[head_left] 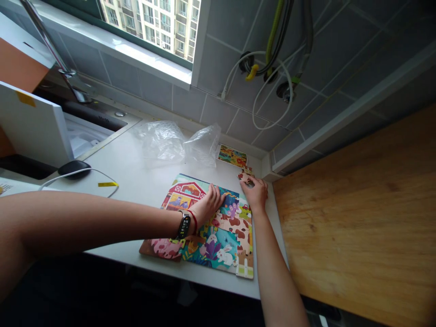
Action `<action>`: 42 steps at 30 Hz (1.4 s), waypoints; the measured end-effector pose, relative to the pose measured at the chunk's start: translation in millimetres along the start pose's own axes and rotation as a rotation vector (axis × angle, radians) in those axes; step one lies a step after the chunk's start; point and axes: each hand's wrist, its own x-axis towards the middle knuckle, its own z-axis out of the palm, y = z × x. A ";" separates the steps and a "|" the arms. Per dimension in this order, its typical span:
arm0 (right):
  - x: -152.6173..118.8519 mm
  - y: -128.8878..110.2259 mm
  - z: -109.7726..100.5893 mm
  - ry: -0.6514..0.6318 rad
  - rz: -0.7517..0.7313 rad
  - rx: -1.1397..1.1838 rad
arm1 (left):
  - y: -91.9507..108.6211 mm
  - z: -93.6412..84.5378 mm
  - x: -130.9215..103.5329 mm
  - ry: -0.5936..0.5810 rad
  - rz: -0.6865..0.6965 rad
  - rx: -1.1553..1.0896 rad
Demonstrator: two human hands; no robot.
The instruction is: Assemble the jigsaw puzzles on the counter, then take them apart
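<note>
A colourful animal jigsaw puzzle [226,247] lies on the white counter in front of me, with a barn, rabbits and a spotted cow on it. My left hand [208,203] rests palm down across its upper middle, fingers stretched out, hiding part of the picture. A dark smart band and a red cord circle that wrist. Beyond the puzzle's upper right corner, my right hand [255,193] pinches a brown-and-white puzzle piece [244,176] between thumb and fingers. Another bit of puzzle shows just behind it; whether the two are joined I cannot tell.
A small picture card [232,155] lies by the wall, beside crumpled clear plastic bags [180,143]. Left are a black mouse [74,168], a white cable and a sink with a white box [34,122] over it. A wooden board [357,213] borders the counter's right side.
</note>
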 end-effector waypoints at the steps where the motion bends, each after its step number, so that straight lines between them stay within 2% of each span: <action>1: -0.5 -0.5 0.0 0.007 0.006 -0.006 | 0.8 0.4 0.0 0.012 -0.001 -0.005; 7: -2.2 1.6 0.7 0.041 -0.018 0.014 | 5.1 1.7 -0.2 0.052 0.005 0.094; 12: -4.0 7.4 1.8 0.064 -0.064 0.082 | -1.6 6.3 2.4 0.075 0.132 0.188; 15: -5.0 8.1 -1.3 0.086 -0.080 0.145 | -5.1 13.8 5.3 0.147 0.193 0.250; 18: -5.4 3.3 -12.4 0.141 -0.128 0.223 | -5.3 20.5 8.4 0.180 0.169 0.301; 22: -15.4 -9.0 -40.3 0.226 -0.181 0.286 | -3.1 24.1 11.7 0.176 0.097 0.302; 25: -43.0 -13.8 -63.6 0.241 -0.196 0.289 | -2.8 24.7 12.5 0.218 0.107 0.376; 28: -89.1 -7.7 -80.2 0.246 -0.167 0.278 | -4.4 23.7 12.7 0.255 0.135 0.425; 32: -155.8 15.2 -88.6 0.258 -0.112 0.254 | -5.8 16.7 12.3 0.237 0.130 0.379; 34: -179.5 25.6 -89.9 0.313 -0.079 0.265 | -4.9 10.6 11.1 0.197 0.126 0.355; 37: -196.1 29.9 -93.4 0.376 0.029 0.292 | -2.0 1.4 8.1 0.155 0.102 0.309; 42: -194.3 10.1 -105.0 0.310 0.074 0.297 | 2.4 -7.0 3.3 0.154 0.077 0.293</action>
